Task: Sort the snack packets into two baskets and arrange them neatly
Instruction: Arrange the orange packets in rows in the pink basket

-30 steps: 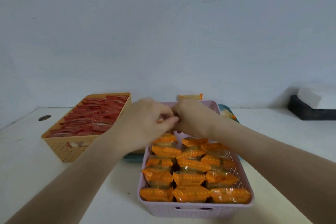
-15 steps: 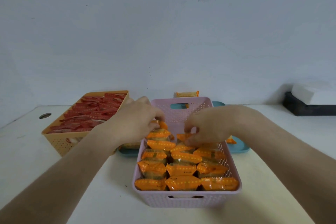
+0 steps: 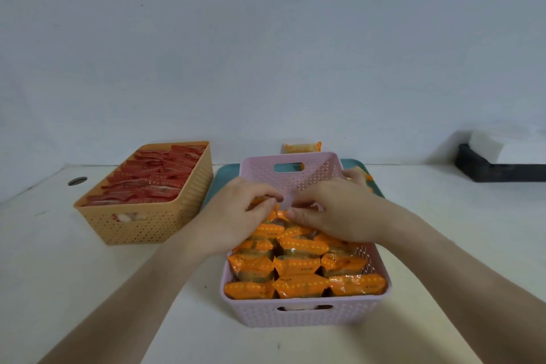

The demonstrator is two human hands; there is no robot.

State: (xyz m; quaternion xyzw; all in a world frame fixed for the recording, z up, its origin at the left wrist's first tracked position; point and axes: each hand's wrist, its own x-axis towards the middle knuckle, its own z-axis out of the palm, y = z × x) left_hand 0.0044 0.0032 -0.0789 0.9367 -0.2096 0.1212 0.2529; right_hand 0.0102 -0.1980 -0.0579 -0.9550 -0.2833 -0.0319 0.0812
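Note:
A pink basket (image 3: pixel 307 312) stands in front of me, filled with rows of orange snack packets (image 3: pixel 298 265). Both hands reach into its middle. My left hand (image 3: pixel 236 213) has its fingers curled onto an orange packet in the back row. My right hand (image 3: pixel 336 210) lies beside it, fingertips on the same row of packets. An orange-yellow basket (image 3: pixel 153 227) to the left holds several red packets (image 3: pixel 153 177) laid in rows. Another orange packet (image 3: pixel 301 147) stands behind the pink basket by the wall.
A teal tray (image 3: pixel 354 163) lies under the far end of the pink basket, with an orange packet (image 3: pixel 362 174) on its right part. A black box with a white block (image 3: pixel 499 162) sits at the far right. A round hole (image 3: pixel 77 181) is in the table at the left.
My hands were apart over the back row half a second ago and have come together again at its middle. The view has shifted slightly.

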